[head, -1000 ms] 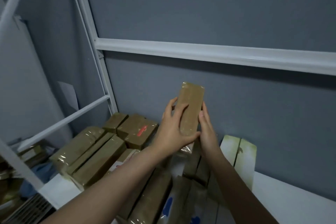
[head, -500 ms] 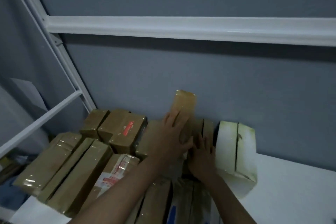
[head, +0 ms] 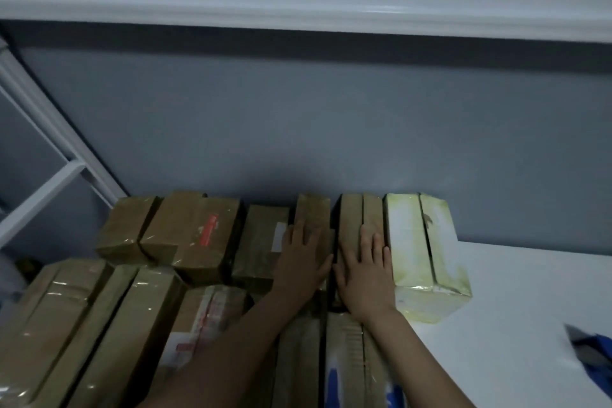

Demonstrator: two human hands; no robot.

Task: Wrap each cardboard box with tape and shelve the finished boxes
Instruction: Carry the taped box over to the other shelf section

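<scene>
In the head view, our left hand [head: 303, 263] lies flat, fingers straight, on the narrow taped box [head: 314, 214], which is slotted into the far row by the wall [head: 331, 126]. The box's long axis appears to run near to far, straight ahead of that palm, so we judge the left hand nearer. Our right hand [head: 366, 278], likewise flat and gripping nothing, presses the neighbouring brown box [head: 352, 219] just to the right.

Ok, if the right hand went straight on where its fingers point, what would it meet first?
Probably the grey wall. The right hand lies flat on a brown taped box, fingers pointing along its top toward the wall; nothing stands between, though depth is unclear.
</scene>
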